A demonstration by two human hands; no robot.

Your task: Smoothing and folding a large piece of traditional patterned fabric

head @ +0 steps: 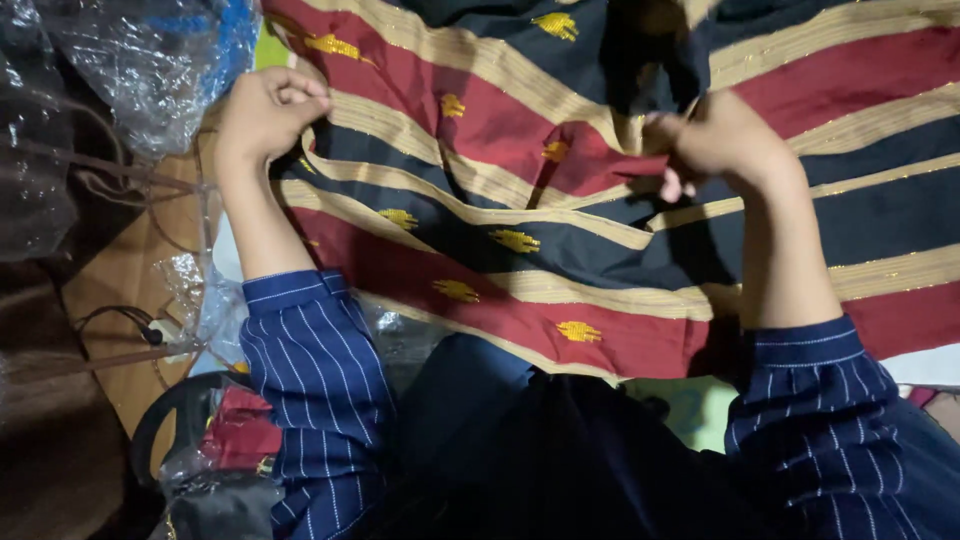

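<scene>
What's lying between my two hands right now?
In the head view, only the striped cloth spans from the left hand to the right hand: red, dark and tan bands with small yellow motifs.

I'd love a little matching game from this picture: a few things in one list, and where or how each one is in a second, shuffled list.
Things:
1. left hand
2. right hand
3. clear plastic bag
4. striped sleeves

Descriptions:
A. crumpled at the top left corner
B. dark blue with thin white lines
C. fist closed on the left edge of the striped cloth
D. pinching a fold of that cloth near the top middle

Pairs: 1-C, 2-D, 3-A, 4-B
</scene>
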